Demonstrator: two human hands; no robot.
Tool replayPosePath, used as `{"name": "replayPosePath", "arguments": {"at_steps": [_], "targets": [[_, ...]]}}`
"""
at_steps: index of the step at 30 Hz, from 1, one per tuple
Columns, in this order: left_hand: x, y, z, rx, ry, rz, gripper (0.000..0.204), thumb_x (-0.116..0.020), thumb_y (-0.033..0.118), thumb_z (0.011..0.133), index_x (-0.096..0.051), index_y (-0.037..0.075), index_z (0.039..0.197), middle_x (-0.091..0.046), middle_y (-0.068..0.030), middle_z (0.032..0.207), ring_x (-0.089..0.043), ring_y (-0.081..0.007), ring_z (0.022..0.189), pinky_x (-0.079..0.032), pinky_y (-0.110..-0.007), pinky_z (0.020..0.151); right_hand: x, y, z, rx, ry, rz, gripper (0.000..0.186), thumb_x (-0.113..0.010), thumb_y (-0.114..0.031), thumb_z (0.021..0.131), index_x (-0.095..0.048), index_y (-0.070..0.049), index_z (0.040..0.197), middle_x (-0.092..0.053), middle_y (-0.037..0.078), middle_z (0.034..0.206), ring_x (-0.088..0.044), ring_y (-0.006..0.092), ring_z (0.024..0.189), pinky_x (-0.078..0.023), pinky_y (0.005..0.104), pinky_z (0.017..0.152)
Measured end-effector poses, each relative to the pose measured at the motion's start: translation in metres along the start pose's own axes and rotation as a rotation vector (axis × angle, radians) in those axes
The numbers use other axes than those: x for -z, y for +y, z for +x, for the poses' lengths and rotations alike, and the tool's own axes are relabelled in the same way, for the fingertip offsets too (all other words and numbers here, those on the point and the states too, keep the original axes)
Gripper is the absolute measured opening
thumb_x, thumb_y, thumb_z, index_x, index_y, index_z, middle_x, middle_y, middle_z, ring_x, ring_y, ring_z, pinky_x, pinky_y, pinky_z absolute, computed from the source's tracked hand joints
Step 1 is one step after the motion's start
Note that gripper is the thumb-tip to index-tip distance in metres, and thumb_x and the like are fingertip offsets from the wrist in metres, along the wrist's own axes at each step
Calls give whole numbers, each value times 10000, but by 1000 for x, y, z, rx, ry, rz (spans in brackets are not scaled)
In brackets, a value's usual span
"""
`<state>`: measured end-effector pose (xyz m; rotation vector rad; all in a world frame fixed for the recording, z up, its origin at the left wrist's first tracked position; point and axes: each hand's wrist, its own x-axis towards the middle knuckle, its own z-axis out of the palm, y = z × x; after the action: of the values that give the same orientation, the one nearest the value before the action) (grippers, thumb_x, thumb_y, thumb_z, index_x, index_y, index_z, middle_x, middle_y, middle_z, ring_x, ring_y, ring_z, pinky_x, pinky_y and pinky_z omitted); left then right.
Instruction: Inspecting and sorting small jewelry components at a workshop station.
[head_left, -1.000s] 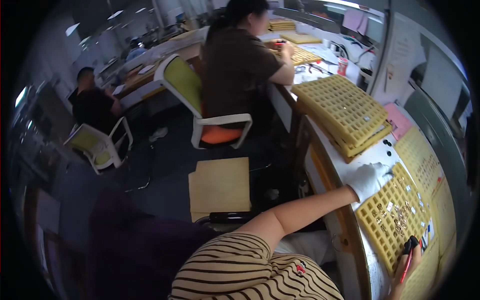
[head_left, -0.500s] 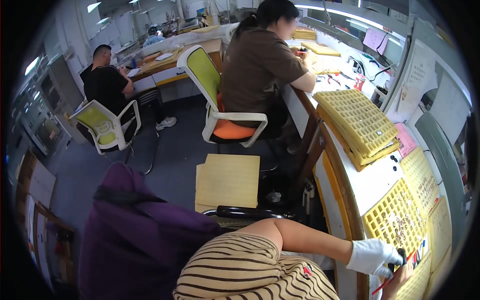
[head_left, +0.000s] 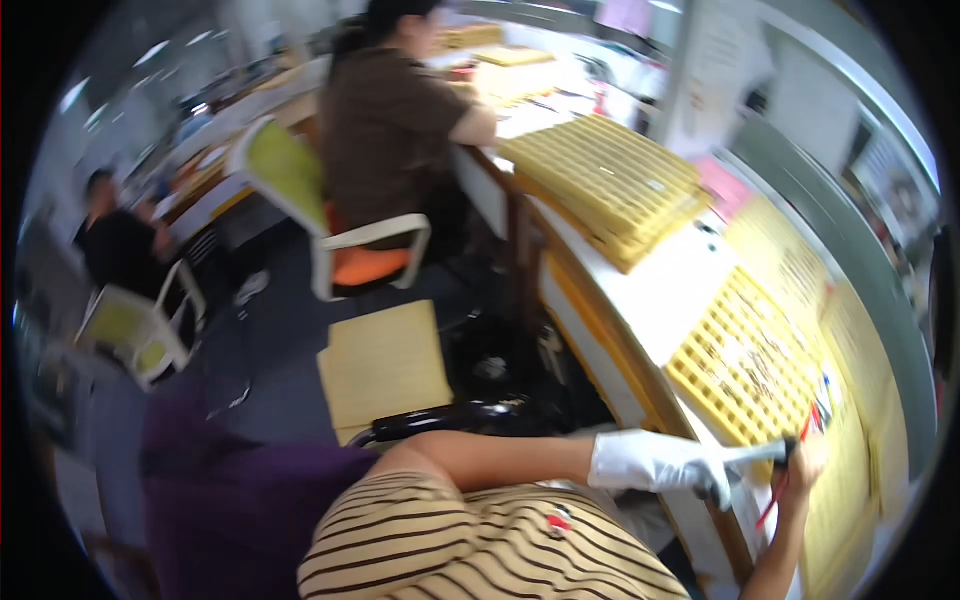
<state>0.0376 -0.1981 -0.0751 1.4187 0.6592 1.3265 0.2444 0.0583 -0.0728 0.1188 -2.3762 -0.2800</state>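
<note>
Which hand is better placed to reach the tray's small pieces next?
Probably the right hand: it is beside the yellow tray, closer to the small pieces, though holding a slim red tool. The gloved left hand is mostly farther away.

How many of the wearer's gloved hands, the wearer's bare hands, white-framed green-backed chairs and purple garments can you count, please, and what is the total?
Gloved hands (left hand): 1
Bare hands (right hand): 1
Chairs (near chair, far chair): 2
Purple garments (purple garment): 1
Total: 5
</note>
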Motion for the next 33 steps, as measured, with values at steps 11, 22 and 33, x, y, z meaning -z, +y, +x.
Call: {"name": "replayPosePath", "arguments": {"at_steps": [11,22,33], "targets": [[34,-109,-48,658,591,-351,360,-569,184,948,-566,5,1260,-647,-97,1164,-608,-199,1078,-507,-353,902,0,12,24,-663,210,225,68,-606,-31,771,-543,-11,760,-481,86,622,-511,164,577,-406,296,551],[26,-160,-44,318,840,539,147,-693,171,842,-618,54,887,-593,-57,847,-614,-207,781,-507,-320,656,5,8,22,-530,50,-32,130,-617,23,685,-500,-17,725,-494,171,609,-511,336,566,-394,412,527],[24,-171,-58,199,444,1310,363,-693,171,783,-589,27,1100,-582,-150,1187,-612,-329,982,-539,-410,748,3,2,28,-605,24,44,91,-564,49,723,-504,-19,734,-514,157,611,-523,302,558,-395,391,528]]}}
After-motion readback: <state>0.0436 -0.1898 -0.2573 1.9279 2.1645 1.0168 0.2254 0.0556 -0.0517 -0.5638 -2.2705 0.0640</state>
